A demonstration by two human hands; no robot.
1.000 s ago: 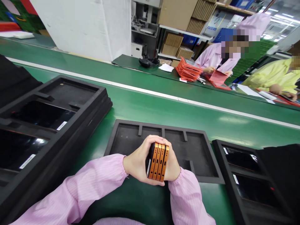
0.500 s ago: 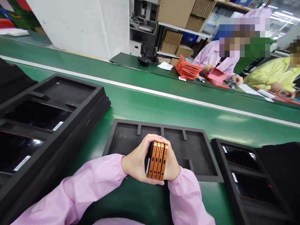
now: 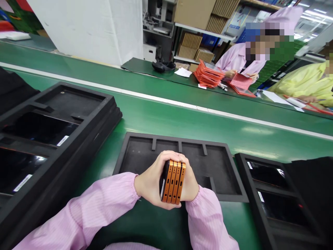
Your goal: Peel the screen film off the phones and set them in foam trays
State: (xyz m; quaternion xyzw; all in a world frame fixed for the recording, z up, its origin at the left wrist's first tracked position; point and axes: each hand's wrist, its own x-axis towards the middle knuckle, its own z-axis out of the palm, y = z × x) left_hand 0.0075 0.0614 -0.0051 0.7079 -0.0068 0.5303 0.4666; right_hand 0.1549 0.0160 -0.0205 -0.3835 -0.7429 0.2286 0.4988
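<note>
Several orange-edged smartphones [image 3: 173, 182] stand pressed together on edge between my two hands, their port ends facing me. My left hand [image 3: 152, 182] is wrapped round the left side of the stack, where a dark screen with a white label shows. Round the right side closes my right hand [image 3: 189, 180]. The fingers of both hands meet at the top; those behind the phones are hidden. Beneath and beyond my hands lies a black foam tray [image 3: 235, 180] with dividers, and no phone shows in its visible compartments.
On the left is a stack of black foam trays [image 3: 104, 114], its top one holding phones [image 3: 41, 126]. Another black tray [image 3: 241, 161] with phones [image 3: 269, 173] lies at right. Across the green bench [image 3: 161, 116], two people work beside a pile of red pouches [image 3: 208, 74].
The stack of phones has dipped slightly toward me, still held in both hands. Across the bench, the person in pink has raised one hand to the red pouch.
</note>
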